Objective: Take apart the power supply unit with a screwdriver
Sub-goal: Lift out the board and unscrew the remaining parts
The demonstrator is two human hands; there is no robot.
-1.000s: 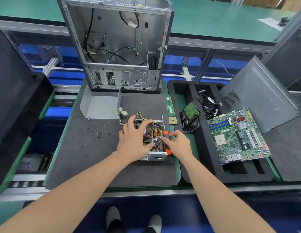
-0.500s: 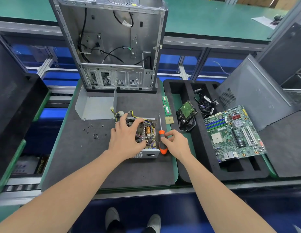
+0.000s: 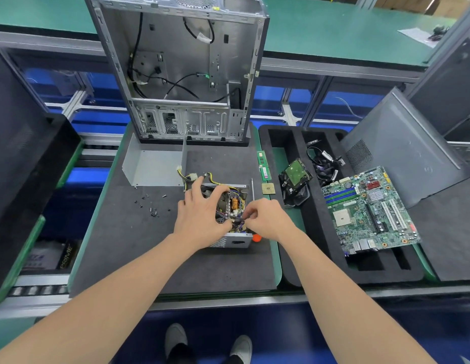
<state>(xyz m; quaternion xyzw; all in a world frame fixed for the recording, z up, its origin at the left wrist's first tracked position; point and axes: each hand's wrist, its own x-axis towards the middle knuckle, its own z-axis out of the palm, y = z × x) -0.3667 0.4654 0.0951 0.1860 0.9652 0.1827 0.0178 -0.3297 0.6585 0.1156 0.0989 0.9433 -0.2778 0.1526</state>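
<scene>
Pinching at a small dark part among the wires, thumb and forefinger of the right hand (image 3: 268, 219) closed together inside the open grey metal power supply unit (image 3: 230, 214); exactly what is caught there too small to tell. Spread and curled over the unit's left wall and black fan, the left hand (image 3: 199, 219), fingers clasped on the box to brace it. Sitting on the dark foam work mat (image 3: 155, 248), that unit, lid off, copper coil and wire bundle exposed, yellow-and-black cable harness (image 3: 192, 177) trailing from its far-left corner. Lying just beside its right wall, the orange-handled screwdriver (image 3: 252, 190), held by neither hand, handle end peeking out under the right wrist.

Likely stiff and fairly heavy in the steel shell, with sharp edges; best taken by the outer walls. Probably fragile within: board and solder joints, soft springy wires. Scattered black screws (image 3: 153, 212) to the left, folded grey sheet-metal cover (image 3: 152, 166) beyond.
</scene>
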